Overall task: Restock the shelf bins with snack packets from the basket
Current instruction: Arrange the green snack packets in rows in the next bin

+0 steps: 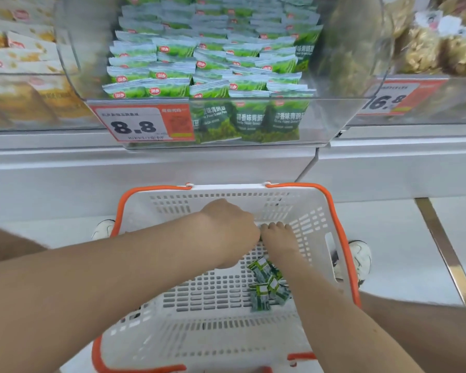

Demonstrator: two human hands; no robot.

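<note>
A white basket (315, 224) with orange handles sits on the floor below the shelf. Both my hands reach into its far part, side by side and touching. My left hand (230, 227) is curled into a fist, knuckles up. My right hand (277, 236) has its fingers curled downward. A sliver of green packet (260, 239) shows between the two hands; the rest of what they grip is hidden. Several small green snack packets (267, 284) lie loose on the basket floor under my right forearm. Above, the clear shelf bin (334, 117) holds several rows of matching green packets (199, 55).
An orange price tag reading 8.8 (140, 125) hangs on the bin front. A neighbouring bin on the left holds yellow-white packets (19, 49); one on the right holds bagged snacks (441, 49). My white shoes (361, 259) flank the basket on the pale floor.
</note>
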